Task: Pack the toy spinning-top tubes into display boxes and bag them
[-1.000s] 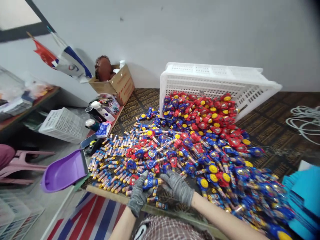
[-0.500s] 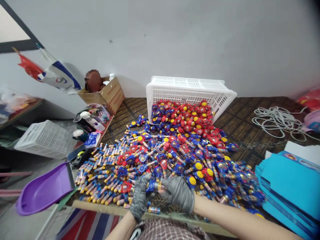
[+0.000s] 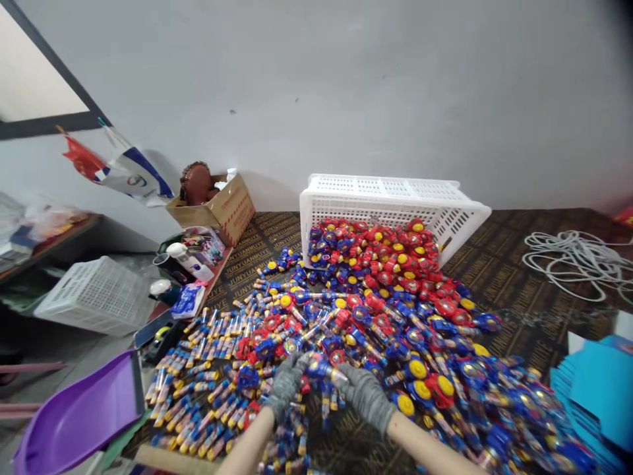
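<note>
Over "JUNYUANMUYE" board [image 3: 475,264], left hand [image 3: 286,386], right hand [image 3: 366,397], gripping blue toy [image 3: 320,367]

A single toy [image 3: 319,366] is held in the lower centre of the frame. Its body is blue, and a short, pale tube [image 3: 337,377] extends at its right end; whether the two are fixed together cannot be made out. It lies lengthwise across the frame, its right end tilted slightly lower. Both ends are partly covered, and blur hides the finer markings.
</note>
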A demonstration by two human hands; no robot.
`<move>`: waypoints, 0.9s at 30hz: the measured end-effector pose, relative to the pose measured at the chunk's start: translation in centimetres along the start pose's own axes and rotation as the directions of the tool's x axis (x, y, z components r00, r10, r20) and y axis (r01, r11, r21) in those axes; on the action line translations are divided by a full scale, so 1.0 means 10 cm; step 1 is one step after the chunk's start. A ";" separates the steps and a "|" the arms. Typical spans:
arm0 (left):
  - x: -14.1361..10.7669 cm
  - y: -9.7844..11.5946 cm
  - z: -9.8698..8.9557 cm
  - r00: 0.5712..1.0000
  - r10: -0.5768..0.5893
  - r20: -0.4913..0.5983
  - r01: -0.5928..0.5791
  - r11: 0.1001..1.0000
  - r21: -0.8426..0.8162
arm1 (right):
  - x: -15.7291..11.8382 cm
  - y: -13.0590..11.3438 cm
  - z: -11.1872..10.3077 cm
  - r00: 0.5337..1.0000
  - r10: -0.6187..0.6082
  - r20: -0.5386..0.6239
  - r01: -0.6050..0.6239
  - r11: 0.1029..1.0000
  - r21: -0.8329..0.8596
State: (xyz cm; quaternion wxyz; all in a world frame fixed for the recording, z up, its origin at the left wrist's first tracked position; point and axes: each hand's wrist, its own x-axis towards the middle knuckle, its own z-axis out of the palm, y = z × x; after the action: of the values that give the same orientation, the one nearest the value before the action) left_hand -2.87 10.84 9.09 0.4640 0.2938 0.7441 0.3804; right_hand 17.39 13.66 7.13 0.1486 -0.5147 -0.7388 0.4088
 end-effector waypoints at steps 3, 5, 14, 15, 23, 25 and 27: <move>0.71 0.23 -0.09 0.990 0.139 -0.011 -0.130 0.948 0.289 | 0.39 0.33 -0.01 0.989 -0.002 -0.146 -0.014 0.994 -0.107; 1.21 0.46 -0.11 0.982 0.185 0.039 -0.183 0.875 0.448 | 0.57 0.47 -0.06 0.984 -0.010 -0.177 -0.013 0.991 -0.130; 2.98 0.92 0.21 0.973 0.088 0.215 -0.225 0.592 0.774 | -0.11 0.77 0.11 0.975 0.159 -0.157 -0.214 0.864 -0.455; 3.09 0.90 0.26 0.979 0.064 0.196 -0.196 0.580 0.791 | -0.25 0.76 0.18 0.966 0.239 -0.099 -0.257 0.845 -0.469; 3.45 0.75 0.45 1.000 -0.025 -0.011 0.023 0.572 0.820 | -0.52 0.86 0.62 0.791 0.591 -0.157 -0.602 0.709 -0.366; 3.42 0.79 0.45 0.998 -0.013 -0.068 0.063 0.601 0.797 | -0.42 0.92 0.64 0.722 0.664 -0.195 -0.689 0.663 -0.293; 3.34 0.87 0.42 0.988 0.025 -0.153 0.101 0.641 0.761 | -0.33 0.96 0.64 0.646 0.732 -0.218 -0.763 0.610 -0.212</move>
State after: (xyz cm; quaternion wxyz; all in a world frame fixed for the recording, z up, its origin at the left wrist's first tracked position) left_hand -11.55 43.12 -0.41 0.2470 0.4174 0.8736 0.0407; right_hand 20.83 9.20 -3.49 -0.0709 -0.8131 -0.4975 0.2937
